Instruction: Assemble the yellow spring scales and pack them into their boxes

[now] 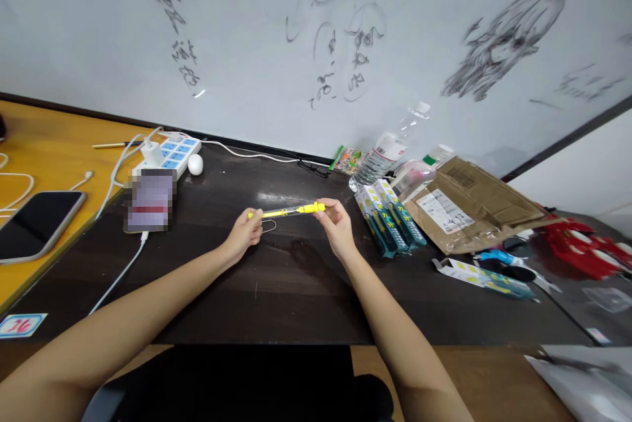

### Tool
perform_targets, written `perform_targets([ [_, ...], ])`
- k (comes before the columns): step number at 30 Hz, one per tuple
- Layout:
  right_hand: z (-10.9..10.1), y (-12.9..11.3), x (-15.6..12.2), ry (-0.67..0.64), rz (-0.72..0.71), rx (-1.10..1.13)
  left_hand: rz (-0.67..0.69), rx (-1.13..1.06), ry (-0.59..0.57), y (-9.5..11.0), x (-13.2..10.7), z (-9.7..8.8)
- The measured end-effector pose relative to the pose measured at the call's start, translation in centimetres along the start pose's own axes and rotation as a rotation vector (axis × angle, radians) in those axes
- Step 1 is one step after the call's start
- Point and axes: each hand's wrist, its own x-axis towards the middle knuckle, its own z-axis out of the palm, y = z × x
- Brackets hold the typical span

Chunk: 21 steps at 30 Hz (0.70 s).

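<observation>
A slim yellow pen-like tool (291,212) with a clear middle section is held level above the dark desk; its exact kind is hard to make out. The fingers of my left hand (243,232) are closed on its left end. At the thicker yellow right end, my right hand (336,224) pinches it between thumb and fingers. A thin loop (270,225) shows just below the tool near my left fingers. Several teal and yellow boxes (390,218) lie to the right of my right hand.
Behind the boxes are a water bottle (382,155), a snack packet (345,160) and a brown cardboard package (459,191). Scissors (516,268) and another slim box (486,278) lie farther right. At left sit a power strip (180,152), a charging phone (149,201) and another phone (37,224).
</observation>
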Motion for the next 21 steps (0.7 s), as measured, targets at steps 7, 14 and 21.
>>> perform_targets([
  [7,-0.23,-0.34,0.13,-0.015,-0.028,-0.034,-0.036,-0.024,-0.002,-0.47,-0.32,0.10],
  [14,0.23,0.09,0.06,0.059,0.010,0.009,-0.013,-0.043,-0.011,-0.22,-0.49,0.46],
  [21,0.36,-0.23,-0.03,0.081,-0.004,0.008,-0.006,-0.044,-0.010,-0.29,-0.47,0.49],
])
